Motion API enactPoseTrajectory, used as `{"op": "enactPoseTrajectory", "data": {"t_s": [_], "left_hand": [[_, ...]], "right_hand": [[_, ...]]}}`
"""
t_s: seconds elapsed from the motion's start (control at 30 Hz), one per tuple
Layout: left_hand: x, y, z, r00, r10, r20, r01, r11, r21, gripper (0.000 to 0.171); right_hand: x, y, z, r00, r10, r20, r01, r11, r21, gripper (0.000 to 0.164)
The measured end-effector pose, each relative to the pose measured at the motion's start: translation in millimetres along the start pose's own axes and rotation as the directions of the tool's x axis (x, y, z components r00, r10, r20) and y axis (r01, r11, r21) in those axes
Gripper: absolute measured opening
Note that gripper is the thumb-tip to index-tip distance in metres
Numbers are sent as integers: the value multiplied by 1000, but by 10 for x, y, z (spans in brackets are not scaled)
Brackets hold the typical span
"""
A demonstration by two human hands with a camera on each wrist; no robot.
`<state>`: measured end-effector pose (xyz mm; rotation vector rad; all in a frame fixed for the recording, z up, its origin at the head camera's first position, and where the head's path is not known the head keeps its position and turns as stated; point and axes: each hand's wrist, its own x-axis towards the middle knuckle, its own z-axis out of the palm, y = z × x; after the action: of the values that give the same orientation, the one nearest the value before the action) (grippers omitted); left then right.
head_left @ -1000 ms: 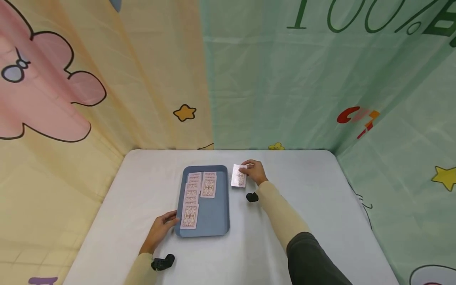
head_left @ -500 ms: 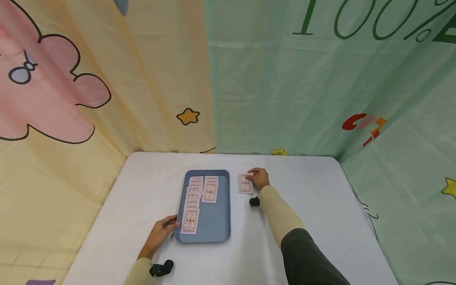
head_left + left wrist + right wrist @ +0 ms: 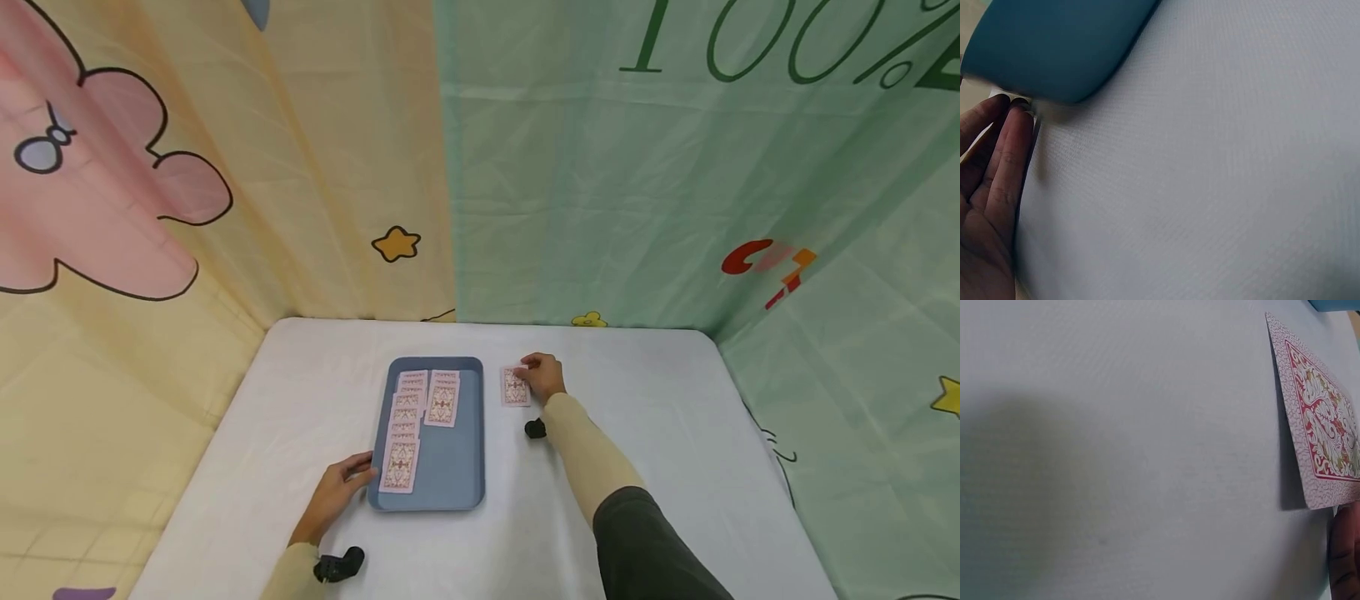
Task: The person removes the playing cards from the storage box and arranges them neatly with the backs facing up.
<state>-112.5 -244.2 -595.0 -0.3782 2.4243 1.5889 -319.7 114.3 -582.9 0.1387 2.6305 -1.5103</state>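
Beside the tray's right edge, my right hand pinches a playing card by its right side, patterned back up. In the right wrist view the card is tilted, its edge raised over a shadow on the cloth. My left hand rests at the left rim of a blue tray, near the front corner. The left wrist view shows its fingers fairly straight, tips at the tray's wall. On the tray lie a long overlapping column of playing cards and a shorter one, backs up.
A white cloth covers the table. Printed curtains hang close behind the table and along its sides. A black wrist-worn device sits by the left sleeve, another by the right.
The card in my right hand was raised and catching light a second ago; it now sits lower, flatter and a little farther right. The left hand stays at the tray. The head view has shifted slightly.
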Motion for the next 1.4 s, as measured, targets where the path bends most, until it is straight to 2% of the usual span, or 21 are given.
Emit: {"op": "enactPoseTrajectory", "data": {"t_s": [0.1, 0.2, 0.33, 0.6, 0.73, 0.83, 1.0, 1.3, 1.4], "left_hand": [[3, 0, 4, 1000, 8, 2, -8, 1000, -8, 50], [1, -5, 13, 1000, 5, 4, -5, 1000, -15, 51], [-11, -15, 11, 1000, -1, 7, 1, 1000, -4, 51], [1, 17, -21, 1000, 16, 8, -16, 1000, -6, 50], [13, 15, -23, 1000, 16, 15, -16, 1000, -17, 51], [7, 8, -24, 1000, 9, 17, -9, 1000, -15, 51], [-4, 9, -27, 1000, 3, 17, -3, 1000, -13, 52], [-3, 16, -18, 1000, 5, 27, -5, 1000, -15, 52], [-12, 13, -20, 1000, 0, 30, 0, 1000, -2, 55]], "right_hand": [[-34, -1, -14, 1000, -9, -4, 9, 1000, -21, 28], [-78, -1, -21, 1000, 19, -19, -19, 1000, -24, 28], [-164, -31, 10, 998, 39, -40, -38, 999, 24, 28], [-421, -283, 140, 993, -109, -45, 114, 984, 140, 30], [-529, -419, 227, 991, -133, -10, 133, 977, 166, 28], [-618, -521, 316, 981, -195, 20, 189, 967, 171, 28], [-798, -703, 499, 945, -313, 94, 293, 939, 178, 28], [-1052, -884, 897, 905, -363, 221, 322, 926, 199, 29], [-1129, -875, 1041, 902, -352, 248, 309, 931, 195, 31]]}}
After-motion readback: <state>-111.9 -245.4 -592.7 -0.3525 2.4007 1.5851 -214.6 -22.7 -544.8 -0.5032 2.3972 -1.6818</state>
